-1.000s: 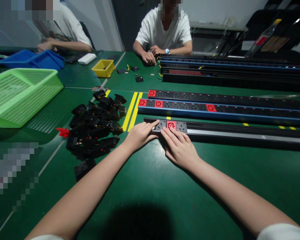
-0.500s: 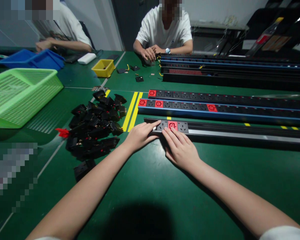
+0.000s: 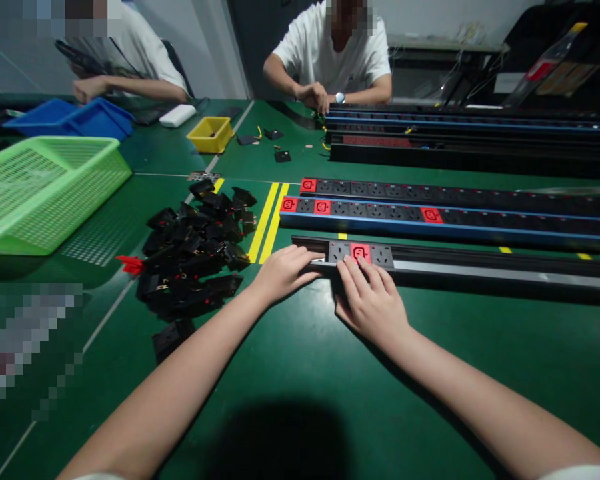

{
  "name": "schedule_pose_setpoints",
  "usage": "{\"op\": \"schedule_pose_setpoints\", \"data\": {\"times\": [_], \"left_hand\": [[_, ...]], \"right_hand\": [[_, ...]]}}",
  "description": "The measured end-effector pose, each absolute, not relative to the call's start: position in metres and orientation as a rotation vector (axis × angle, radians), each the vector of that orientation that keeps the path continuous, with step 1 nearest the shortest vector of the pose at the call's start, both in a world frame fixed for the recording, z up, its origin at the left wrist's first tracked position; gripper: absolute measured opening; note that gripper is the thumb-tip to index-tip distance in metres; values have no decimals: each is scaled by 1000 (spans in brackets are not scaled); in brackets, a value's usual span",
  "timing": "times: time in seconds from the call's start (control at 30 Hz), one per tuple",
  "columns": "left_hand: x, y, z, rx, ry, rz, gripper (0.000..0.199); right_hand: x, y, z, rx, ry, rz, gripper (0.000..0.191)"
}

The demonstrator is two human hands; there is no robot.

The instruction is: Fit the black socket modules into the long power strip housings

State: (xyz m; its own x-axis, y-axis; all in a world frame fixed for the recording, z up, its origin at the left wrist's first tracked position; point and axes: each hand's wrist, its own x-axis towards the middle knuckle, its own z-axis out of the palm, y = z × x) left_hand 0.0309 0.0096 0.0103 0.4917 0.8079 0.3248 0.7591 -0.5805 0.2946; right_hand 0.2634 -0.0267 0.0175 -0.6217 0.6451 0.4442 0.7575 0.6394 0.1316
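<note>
A black metal power strip housing (image 3: 480, 277) lies lengthwise on the green table in front of me. Near its left end sit a red socket module (image 3: 360, 252) and two dark grey socket modules (image 3: 382, 257), side by side in the channel. My left hand (image 3: 286, 272) is closed around the housing's left end, index finger on top and thumb along the front. Slightly spread, the fingers of my right hand (image 3: 375, 300) rest on the modules and the front edge; the hand is open. Its fingertips partly cover the red module.
Left of the housing lies a heap of black socket modules (image 3: 195, 247) with a red piece (image 3: 130, 265). Blue-sided power strips (image 3: 360, 221) lie behind. A green basket (image 3: 95, 173), blue bins (image 3: 97, 120) and a yellow bin (image 3: 210, 135) stand farther left. Two people sit across the table.
The socket modules have slid right along the channel, widening the gap to my left fingers. My right hand has moved right with them. My left hand stays at the housing's end.
</note>
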Motion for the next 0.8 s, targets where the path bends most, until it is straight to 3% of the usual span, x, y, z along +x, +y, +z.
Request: {"op": "schedule_pose_setpoints", "data": {"times": [0.2,0.37,0.8], "left_hand": [[31,10,10,2627,1381,646,35],[32,9,11,2644,1403,626,35],[24,5,47,2471,1445,298,29]], "right_hand": [[268,-20,17,-1159,-2484,-440,79],[282,-5,13,-1154,-2430,-230,68],[280,-2,15,-1051,-2583,-79,75]]}}
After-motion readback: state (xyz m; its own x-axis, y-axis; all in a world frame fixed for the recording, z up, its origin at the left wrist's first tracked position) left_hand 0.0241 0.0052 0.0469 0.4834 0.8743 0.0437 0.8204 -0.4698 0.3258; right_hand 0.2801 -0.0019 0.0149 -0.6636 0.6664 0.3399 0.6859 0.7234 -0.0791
